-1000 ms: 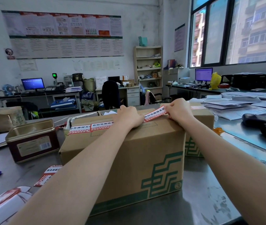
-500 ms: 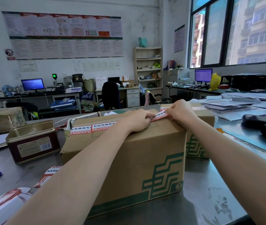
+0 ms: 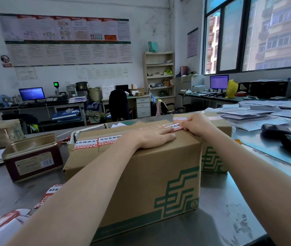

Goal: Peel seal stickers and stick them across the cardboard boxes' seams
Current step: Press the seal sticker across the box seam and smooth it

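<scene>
Both hands work on top of the big box (image 3: 141, 174), which stands on the steel table (image 3: 229, 210) right in front of the person. Left hand (image 3: 151, 137) lies flat, fingers straight, palm down on the box top, pressing the seal sticker (image 3: 174, 127) onto the cardboard; its fingertips point toward the box's right end. Right hand (image 3: 197, 126) sits at that right end, fingers curled, pinching or pressing the sticker's free end near the top edge; which of the two I cannot tell. The sticker's long axis runs left to right along the top, in line with an earlier sticker (image 3: 95, 142) already stuck at the left end, so the strip lies under the left palm and leads straight into the right hand. I judge the coming move to be a smoothing stroke rightward and a fold of the end over the right edge, and the right hand is the nearer one for that. A second box (image 3: 213, 157) stands touching or just beside the first at its right, behind it. On the table's left part sit an open tin (image 3: 33, 157) and, nearer the front edge, loose stickers (image 3: 50, 194). Papers (image 3: 256, 114) are piled at the far right. Beyond is an office with desks, monitors, shelves and windows.
</scene>
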